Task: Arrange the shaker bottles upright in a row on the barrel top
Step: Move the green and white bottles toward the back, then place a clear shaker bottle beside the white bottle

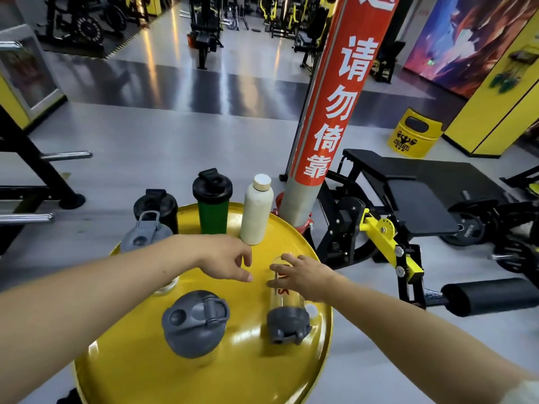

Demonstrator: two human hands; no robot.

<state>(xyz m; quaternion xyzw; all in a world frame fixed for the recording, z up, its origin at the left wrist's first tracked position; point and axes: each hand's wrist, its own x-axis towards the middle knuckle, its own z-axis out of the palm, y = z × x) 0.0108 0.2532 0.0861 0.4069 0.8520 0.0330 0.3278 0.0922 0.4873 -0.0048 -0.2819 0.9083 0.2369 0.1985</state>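
- My right hand (303, 275) grasps the clear bottle (287, 301), which lies on its side on the barrel top (248, 374).
- My left hand (224, 258) hovers released beside it.
- Green bottle (212, 209), white bottle (257, 211) and black bottle (157, 205) stand upright at the far rim.

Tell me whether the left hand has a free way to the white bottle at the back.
Probably yes: the left hand hovers open just in front of the white bottle, with nothing between them; the green shaker stands beside it.
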